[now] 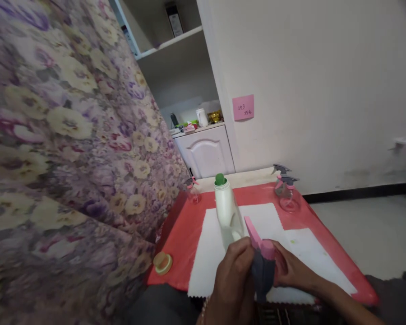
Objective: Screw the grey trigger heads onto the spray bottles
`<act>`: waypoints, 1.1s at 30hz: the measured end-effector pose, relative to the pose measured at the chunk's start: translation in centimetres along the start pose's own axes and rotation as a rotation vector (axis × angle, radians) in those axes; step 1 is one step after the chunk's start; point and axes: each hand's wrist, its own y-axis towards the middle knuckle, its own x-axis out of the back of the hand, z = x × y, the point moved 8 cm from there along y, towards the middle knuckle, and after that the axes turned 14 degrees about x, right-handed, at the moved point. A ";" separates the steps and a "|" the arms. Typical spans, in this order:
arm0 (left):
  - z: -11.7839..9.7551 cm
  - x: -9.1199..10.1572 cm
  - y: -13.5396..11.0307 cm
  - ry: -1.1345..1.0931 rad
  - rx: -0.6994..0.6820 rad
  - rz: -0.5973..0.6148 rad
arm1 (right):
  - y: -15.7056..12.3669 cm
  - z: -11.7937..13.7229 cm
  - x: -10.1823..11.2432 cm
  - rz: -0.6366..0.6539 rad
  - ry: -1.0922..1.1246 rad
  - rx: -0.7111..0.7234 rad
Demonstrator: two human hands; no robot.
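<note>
My left hand [233, 280] and my right hand [291, 271] are both closed round a spray bottle's pink and grey trigger head [262, 253], held low over a white cloth [209, 253]. The bottle below the head is hidden by my hands. Just behind them stands a white plastic bottle [227, 212] with a green cap. The cloth lies on a red table [186, 234].
A clear pink spray bottle [287, 194] stands at the table's far right, another small one [192, 189] at the far left. A round tan lid [163, 262] lies at the near left corner. Flowered fabric [61, 158] fills the left. White cupboard [206, 151] and wall behind.
</note>
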 end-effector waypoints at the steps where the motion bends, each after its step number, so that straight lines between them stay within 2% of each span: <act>1: 0.3 0.4 -0.2 0.073 -0.027 -0.005 | -0.1 -0.2 -0.1 0.005 -0.004 -0.004; 4: 3.5 1.8 -0.8 0.257 0.013 -0.031 | -0.5 -1.3 -0.2 0.006 -0.034 -0.055; 7: 8.4 3.3 -2.0 0.430 0.108 -0.074 | -0.9 -2.4 -0.2 0.003 -0.081 -0.094; 9: 12.1 3.9 -2.9 0.507 0.201 -0.051 | -1.1 -3.0 0.0 -0.009 -0.121 -0.076; 14: 20.8 3.8 -4.8 0.617 0.461 0.123 | -1.6 -5.2 0.5 -0.044 -0.253 -0.041; 19: 27.1 2.7 -6.1 0.666 0.602 0.277 | -2.7 -7.3 1.1 -0.082 -0.263 -0.137; 22: 29.4 2.4 -6.9 0.672 0.634 0.286 | -3.2 -7.8 1.1 -0.096 -0.274 -0.203; 25: 31.1 2.4 -7.9 0.657 0.660 0.274 | -3.1 -7.2 0.9 -0.139 -0.283 -0.187; 29: 32.8 2.6 -8.8 0.639 0.678 0.235 | -2.0 -5.2 0.0 -0.188 -0.222 -0.148; 33: 33.7 2.7 -8.9 0.626 0.665 0.180 | -0.2 -1.9 -0.4 -0.226 -0.156 -0.112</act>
